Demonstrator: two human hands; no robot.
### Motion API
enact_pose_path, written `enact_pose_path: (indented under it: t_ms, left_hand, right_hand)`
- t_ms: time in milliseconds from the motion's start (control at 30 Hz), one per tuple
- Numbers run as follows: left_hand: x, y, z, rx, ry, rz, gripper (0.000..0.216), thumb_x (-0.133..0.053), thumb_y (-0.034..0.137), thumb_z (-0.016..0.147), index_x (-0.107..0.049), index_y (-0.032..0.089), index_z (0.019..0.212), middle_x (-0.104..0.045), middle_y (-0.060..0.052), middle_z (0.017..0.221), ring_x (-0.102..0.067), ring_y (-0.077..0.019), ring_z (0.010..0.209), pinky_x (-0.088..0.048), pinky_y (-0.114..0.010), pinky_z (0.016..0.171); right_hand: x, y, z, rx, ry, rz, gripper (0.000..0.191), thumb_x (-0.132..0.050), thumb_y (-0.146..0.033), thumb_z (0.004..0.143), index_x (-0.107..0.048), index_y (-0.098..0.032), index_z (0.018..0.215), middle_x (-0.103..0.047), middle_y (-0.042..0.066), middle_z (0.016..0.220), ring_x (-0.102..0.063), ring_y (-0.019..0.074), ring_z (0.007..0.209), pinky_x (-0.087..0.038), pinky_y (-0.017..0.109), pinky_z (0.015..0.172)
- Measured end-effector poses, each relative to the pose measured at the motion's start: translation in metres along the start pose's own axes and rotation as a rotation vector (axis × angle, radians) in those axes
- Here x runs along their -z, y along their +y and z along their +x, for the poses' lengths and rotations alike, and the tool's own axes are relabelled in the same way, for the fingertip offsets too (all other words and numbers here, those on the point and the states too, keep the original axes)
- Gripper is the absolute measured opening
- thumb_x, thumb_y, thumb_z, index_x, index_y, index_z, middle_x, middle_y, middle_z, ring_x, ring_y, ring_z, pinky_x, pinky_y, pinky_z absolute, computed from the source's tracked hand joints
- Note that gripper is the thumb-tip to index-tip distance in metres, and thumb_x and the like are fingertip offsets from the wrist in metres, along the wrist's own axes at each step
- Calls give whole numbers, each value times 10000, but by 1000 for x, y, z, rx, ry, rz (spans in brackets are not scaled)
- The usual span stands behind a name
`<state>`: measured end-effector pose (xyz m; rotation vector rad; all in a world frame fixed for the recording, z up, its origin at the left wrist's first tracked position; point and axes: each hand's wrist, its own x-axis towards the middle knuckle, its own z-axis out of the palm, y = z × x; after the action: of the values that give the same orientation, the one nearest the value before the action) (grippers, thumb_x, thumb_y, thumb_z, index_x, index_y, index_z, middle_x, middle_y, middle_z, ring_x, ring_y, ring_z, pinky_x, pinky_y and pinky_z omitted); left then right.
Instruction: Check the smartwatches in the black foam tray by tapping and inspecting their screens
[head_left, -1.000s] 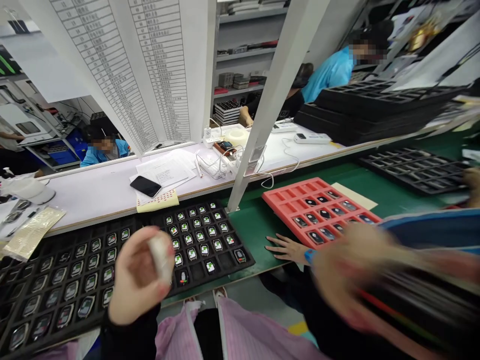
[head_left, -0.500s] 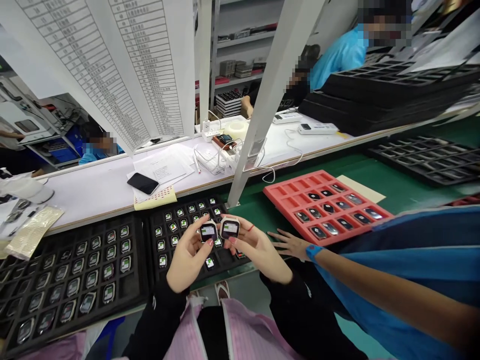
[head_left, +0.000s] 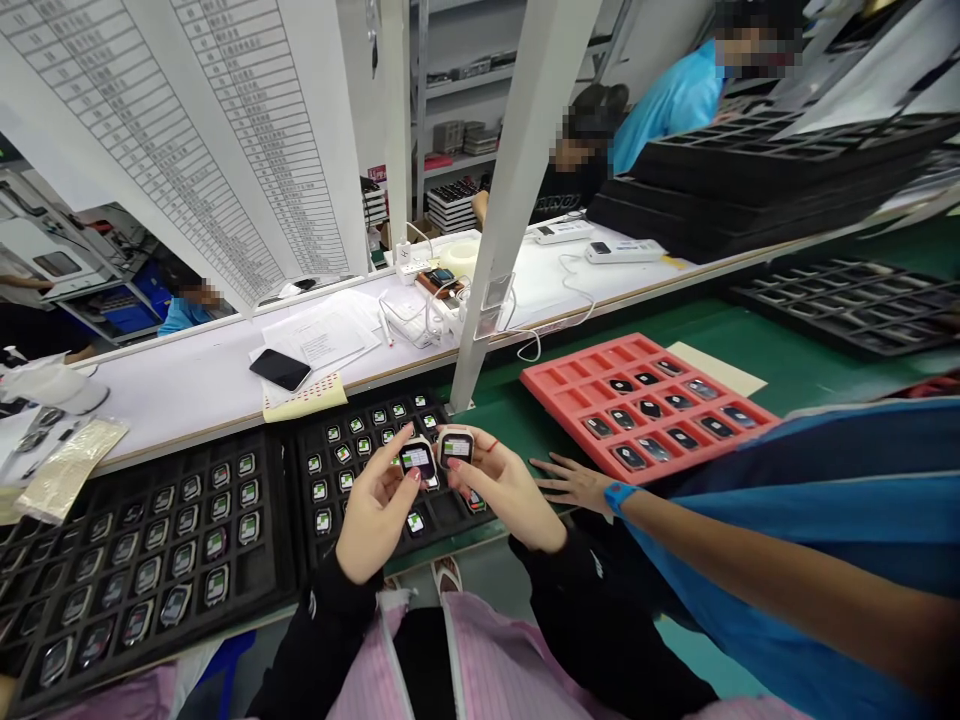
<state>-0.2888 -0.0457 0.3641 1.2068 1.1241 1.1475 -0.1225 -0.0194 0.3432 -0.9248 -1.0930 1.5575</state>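
My left hand (head_left: 379, 515) grips a smartwatch body (head_left: 417, 457) by its edges, the lit screen facing me and a thumb at its lower rim. Beside it, my right hand (head_left: 514, 490) holds a second smartwatch (head_left: 455, 449), its screen also lit with green and white; the thumb lies over its lower part. No straps show on either. Both hands hover above a black foam tray (head_left: 442, 530), where several more watches with lit screens sit in compartments. My hands and the two watches hide part of that tray.
Another black tray (head_left: 262, 575) of watches lies at left. To the right are a red tray (head_left: 536, 385) with dark watch pieces and a co-worker's hand (head_left: 574, 485) on the green bench. A white post (head_left: 499, 230) rises behind my hands; a phone (head_left: 280, 369) lies on the shelf.
The right-hand watch has shifted slightly left and up, and my right thumb now covers more of its lower screen. The left hand still holds its watch. The whole view has shifted slightly.
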Motion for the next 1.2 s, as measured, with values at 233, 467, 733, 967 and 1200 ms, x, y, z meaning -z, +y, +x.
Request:
enact_pose_path:
  t_ms: [233,467,733,967,1200]
  left_hand:
    - [2,20,17,-198,28,75,599,-713,290,800,-497,249,1357,-619,-75,1163,-589,-151,880,-509,-248,746]
    - [5,59,36,-368,70,158,622,-694,306,813,-466,266,1391,-619,-49,1033,-561,-138,812,-509,-250,729]
    - [7,78,42,-426,122,174,662,-692,338,816,-436,266,1422,-612,-81,1207,-602,-175,943,-538,-292,833]
    - [4,87,51,-492,127,215,614,-701,314,808,-488,275,1382,-600,-74,1251,-609,-172,932,-550,-297,831]
    - [-4,88,60,-510,104,211,618,-696,308,807,-486,263,1387,-590,-83,1282,-615,-186,960,-557,-314,840]
  right_hand:
    - [3,-25,14,93,-97,-6,446,-579,-495,872,-602,-178,1185,-675,82,980,-572,131,646,-440,267,536]
    - [-4,-62,38,201,-168,32,479,-567,-509,878,-609,-179,1223,-688,101,1012,-595,140,655,-439,258,521]
    - [-10,-82,46,275,-193,-10,496,-572,-534,869,-621,-165,1197,-691,104,980,-601,141,643,-448,256,510]
    - [-6,-93,51,309,-191,-9,504,-579,-546,859,-614,-174,1198,-691,92,969,-605,143,639,-451,262,508]
    - [-3,-97,53,316,-178,-3,477,-581,-506,866,-615,-168,1201,-669,79,941,-606,145,648,-452,266,511]
